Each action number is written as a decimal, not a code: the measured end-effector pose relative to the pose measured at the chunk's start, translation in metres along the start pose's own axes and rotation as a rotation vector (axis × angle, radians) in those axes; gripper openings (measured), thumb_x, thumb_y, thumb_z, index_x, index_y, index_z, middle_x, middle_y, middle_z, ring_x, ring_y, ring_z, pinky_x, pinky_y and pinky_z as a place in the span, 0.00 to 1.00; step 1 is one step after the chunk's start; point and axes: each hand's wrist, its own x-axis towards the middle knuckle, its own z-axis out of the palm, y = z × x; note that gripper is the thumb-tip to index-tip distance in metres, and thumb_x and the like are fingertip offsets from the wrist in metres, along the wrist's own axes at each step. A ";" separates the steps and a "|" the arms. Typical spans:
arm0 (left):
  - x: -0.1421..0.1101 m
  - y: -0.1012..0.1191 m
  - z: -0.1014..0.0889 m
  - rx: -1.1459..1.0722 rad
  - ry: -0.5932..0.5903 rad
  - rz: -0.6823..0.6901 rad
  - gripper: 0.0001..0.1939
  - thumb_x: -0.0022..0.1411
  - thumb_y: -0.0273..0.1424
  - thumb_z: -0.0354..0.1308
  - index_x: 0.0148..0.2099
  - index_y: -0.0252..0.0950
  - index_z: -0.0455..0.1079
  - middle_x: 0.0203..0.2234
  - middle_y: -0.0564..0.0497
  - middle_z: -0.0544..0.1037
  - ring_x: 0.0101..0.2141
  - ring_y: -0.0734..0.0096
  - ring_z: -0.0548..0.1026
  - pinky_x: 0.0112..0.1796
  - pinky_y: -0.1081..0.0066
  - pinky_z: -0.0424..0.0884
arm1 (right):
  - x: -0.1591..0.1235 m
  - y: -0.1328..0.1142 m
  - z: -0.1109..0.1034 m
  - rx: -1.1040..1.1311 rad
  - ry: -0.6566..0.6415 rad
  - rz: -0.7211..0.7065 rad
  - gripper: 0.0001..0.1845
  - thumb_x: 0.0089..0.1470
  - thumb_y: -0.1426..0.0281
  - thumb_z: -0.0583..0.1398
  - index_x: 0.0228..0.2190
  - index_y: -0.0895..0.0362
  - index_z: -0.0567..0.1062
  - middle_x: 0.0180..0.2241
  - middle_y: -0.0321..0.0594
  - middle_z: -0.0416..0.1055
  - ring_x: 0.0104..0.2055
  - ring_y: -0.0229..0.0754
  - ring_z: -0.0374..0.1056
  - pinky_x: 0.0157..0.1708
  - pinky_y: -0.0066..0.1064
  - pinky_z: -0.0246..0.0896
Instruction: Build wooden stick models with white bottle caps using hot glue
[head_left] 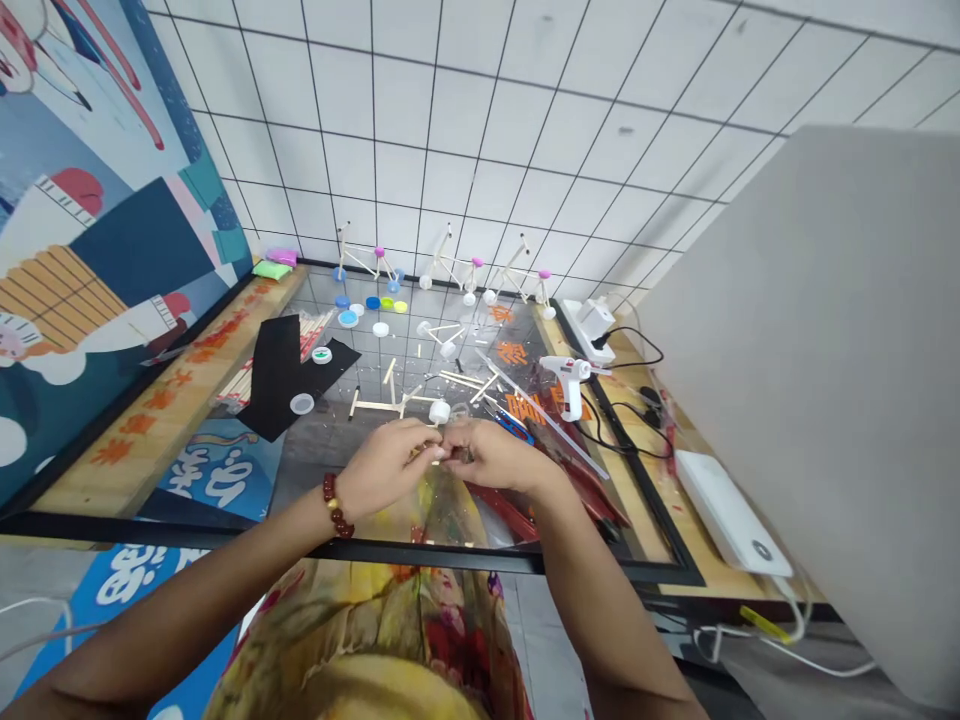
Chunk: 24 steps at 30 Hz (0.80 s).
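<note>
My left hand (390, 462) and my right hand (491, 455) meet over the glass tabletop (315, 450), fingertips pinched together on a small piece that I cannot make out. A bead bracelet (336, 506) is on my left wrist. Just beyond the fingers lies a wooden stick frame (390, 402) with a white bottle cap (439, 411) at its end. Loose wooden sticks (469, 380) lie around it.
A white glue gun (568, 378) stands at the right, its black cable trailing to a power strip (592, 320). Stick-and-cap models (450, 268) line the tiled wall. Coloured caps (371, 305), a black sheet (281, 372), a stick bundle (247, 375) and a white power bank (731, 515) lie about.
</note>
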 end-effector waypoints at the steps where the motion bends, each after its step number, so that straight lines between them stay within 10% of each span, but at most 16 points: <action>1: 0.003 0.000 0.003 0.018 -0.014 -0.004 0.10 0.64 0.28 0.54 0.35 0.35 0.76 0.30 0.49 0.80 0.32 0.68 0.74 0.36 0.70 0.65 | -0.002 0.002 -0.003 0.060 0.032 0.022 0.05 0.50 0.77 0.61 0.30 0.59 0.78 0.28 0.37 0.74 0.31 0.37 0.66 0.34 0.27 0.58; 10: 0.032 -0.001 0.024 -0.925 -0.112 -0.451 0.16 0.55 0.41 0.65 0.34 0.33 0.69 0.22 0.52 0.76 0.20 0.77 0.71 0.23 0.76 0.66 | -0.013 0.012 -0.024 0.619 0.607 0.244 0.15 0.51 0.59 0.67 0.36 0.56 0.80 0.28 0.36 0.76 0.30 0.38 0.70 0.32 0.29 0.64; 16: 0.026 0.002 0.034 -1.136 -0.176 -0.435 0.25 0.50 0.49 0.69 0.35 0.33 0.69 0.20 0.54 0.74 0.16 0.80 0.69 0.17 0.79 0.61 | -0.011 0.016 -0.019 0.766 0.337 0.166 0.15 0.51 0.58 0.69 0.29 0.59 0.81 0.26 0.39 0.77 0.30 0.38 0.72 0.35 0.32 0.66; 24: 0.020 -0.010 0.034 -1.237 -0.138 -0.465 0.25 0.44 0.47 0.73 0.33 0.30 0.73 0.23 0.49 0.79 0.18 0.78 0.72 0.19 0.78 0.67 | 0.002 0.008 0.003 0.819 0.467 0.156 0.10 0.51 0.62 0.69 0.33 0.55 0.82 0.29 0.37 0.75 0.26 0.35 0.68 0.29 0.29 0.64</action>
